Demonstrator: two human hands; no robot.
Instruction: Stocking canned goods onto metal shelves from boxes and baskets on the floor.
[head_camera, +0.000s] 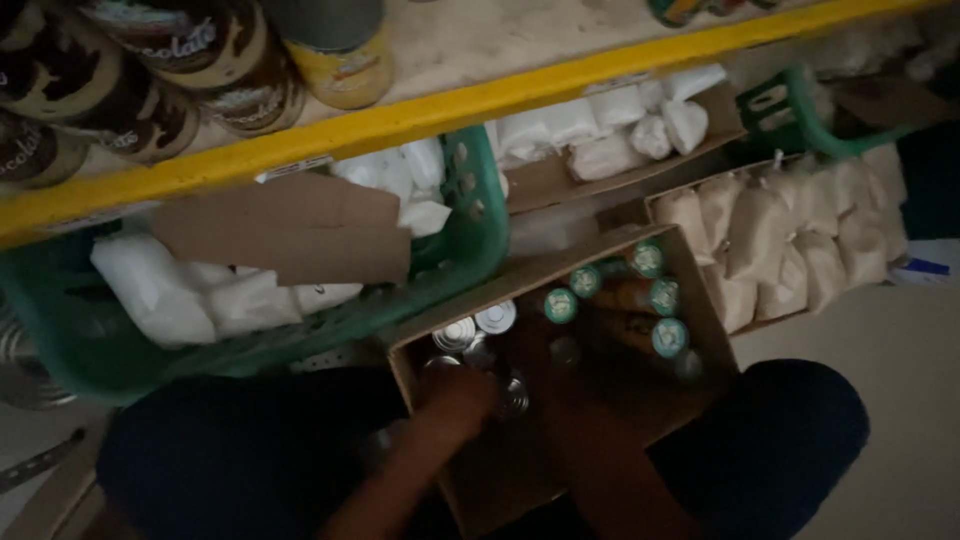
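Both my hands reach down into an open cardboard box (690, 262) on the floor between my knees. My left hand (455, 395) rests among silver-topped tins (495, 317) at the box's left end, its fingers dark and blurred. My right hand (570, 365) lies in the middle of the box, close to several bottles with teal caps (560, 305). The dim light hides whether either hand grips anything.
A green plastic basket (480, 235) of white bags and a cardboard flap stands to the left. A box of beige bags (790, 240) sits at right. Above runs a yellow shelf edge (480, 105) with brown and yellow tins on it.
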